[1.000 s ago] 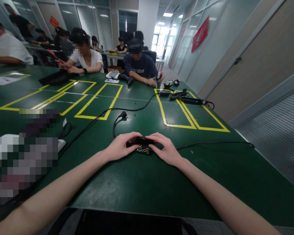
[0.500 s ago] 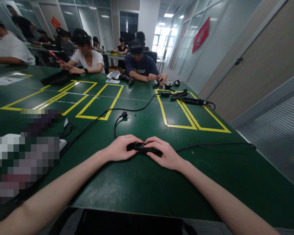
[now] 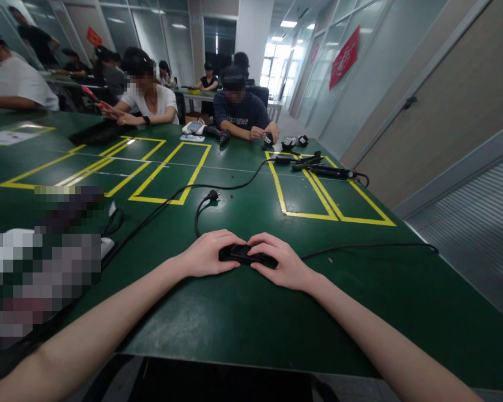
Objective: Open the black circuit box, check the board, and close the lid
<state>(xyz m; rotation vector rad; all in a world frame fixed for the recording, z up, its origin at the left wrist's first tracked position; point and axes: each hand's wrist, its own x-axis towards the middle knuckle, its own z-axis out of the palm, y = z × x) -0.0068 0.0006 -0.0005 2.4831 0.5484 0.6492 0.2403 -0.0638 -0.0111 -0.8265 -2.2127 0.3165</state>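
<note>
A small black power adapter (image 3: 245, 254) lies on the green table between my hands, long side running left to right. My left hand (image 3: 209, 254) is curled around its left end, thumb at the near side and fingers over the far side. Around the right end my right hand (image 3: 280, 261) is closed in the same way, with a fingertip on top. Both ends of the adapter are hidden by the hands. A black cord rises from behind my left hand to a plug (image 3: 212, 195) on the table. Another black cable (image 3: 369, 247) leads right from behind my right hand.
A long black cable (image 3: 151, 211) crosses the table to a second adapter (image 3: 283, 161) near a black hair straightener (image 3: 322, 170). Yellow tape rectangles (image 3: 170, 200) mark the table (image 3: 218, 329). Blurred-out items (image 3: 46, 268) stand at left. Across sits a co-worker (image 3: 243, 111) by a drill (image 3: 223, 135).
The adapter has turned slightly and lies flatter between my hands. My left thumb has moved a little to the right along its near side. The cords stay in place.
</note>
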